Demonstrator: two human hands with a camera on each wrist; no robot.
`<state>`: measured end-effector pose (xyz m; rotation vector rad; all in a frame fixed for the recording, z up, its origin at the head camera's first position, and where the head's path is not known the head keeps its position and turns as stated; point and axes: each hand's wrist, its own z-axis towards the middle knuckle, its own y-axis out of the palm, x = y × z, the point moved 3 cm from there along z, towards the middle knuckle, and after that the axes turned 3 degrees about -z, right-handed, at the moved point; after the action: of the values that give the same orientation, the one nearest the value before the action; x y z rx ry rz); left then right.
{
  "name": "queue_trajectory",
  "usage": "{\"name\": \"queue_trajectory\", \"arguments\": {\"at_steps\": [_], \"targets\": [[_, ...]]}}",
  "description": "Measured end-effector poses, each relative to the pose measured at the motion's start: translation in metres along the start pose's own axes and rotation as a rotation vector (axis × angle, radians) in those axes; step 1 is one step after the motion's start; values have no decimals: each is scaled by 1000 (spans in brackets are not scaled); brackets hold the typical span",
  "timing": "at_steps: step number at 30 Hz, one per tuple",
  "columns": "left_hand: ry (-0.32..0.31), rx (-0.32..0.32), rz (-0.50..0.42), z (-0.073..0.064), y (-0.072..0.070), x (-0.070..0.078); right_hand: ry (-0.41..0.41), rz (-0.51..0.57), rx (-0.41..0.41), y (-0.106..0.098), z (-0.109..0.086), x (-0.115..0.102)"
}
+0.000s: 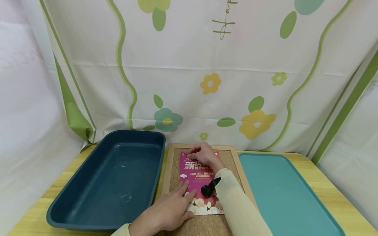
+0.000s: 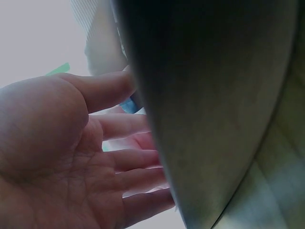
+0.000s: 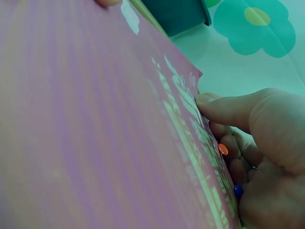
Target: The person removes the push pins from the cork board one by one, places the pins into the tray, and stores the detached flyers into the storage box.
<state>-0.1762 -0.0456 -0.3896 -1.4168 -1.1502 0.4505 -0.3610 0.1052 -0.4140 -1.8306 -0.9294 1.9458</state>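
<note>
Corkboard (image 1: 175,164): pink sheet (image 1: 198,184) lengthwise fore-aft, top far; L hand (image 1: 169,207) flat, R hand (image 1: 205,154) pinching edge.

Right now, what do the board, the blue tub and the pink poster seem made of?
The board looks like matte cork, its surface speckled brown. Blue tub: probably smooth plastic, with soft highlights on its floor. Pink poster: likely paper, printed and thin-edged; any coating is unclear.

Magenta sheet (image 1: 192,184), white floral cloth (image 1: 183,49)
</note>
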Motion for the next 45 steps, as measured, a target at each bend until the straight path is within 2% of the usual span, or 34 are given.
{"name": "queue_trajectory", "arguments": {"at_steps": [6,20,37,45], "targets": [[-1,-11,4,0,0,-2,-24,-18,18,1,0,-3],[-12,-9,-2,0,0,-1,-22,-74,50,0,-2,-6],[-7,-9,11,1,1,-1,20,-68,90,2,-7,-7],[-16,-18,-6,2,2,-3,-3,-39,91,1,-6,-6]]}}
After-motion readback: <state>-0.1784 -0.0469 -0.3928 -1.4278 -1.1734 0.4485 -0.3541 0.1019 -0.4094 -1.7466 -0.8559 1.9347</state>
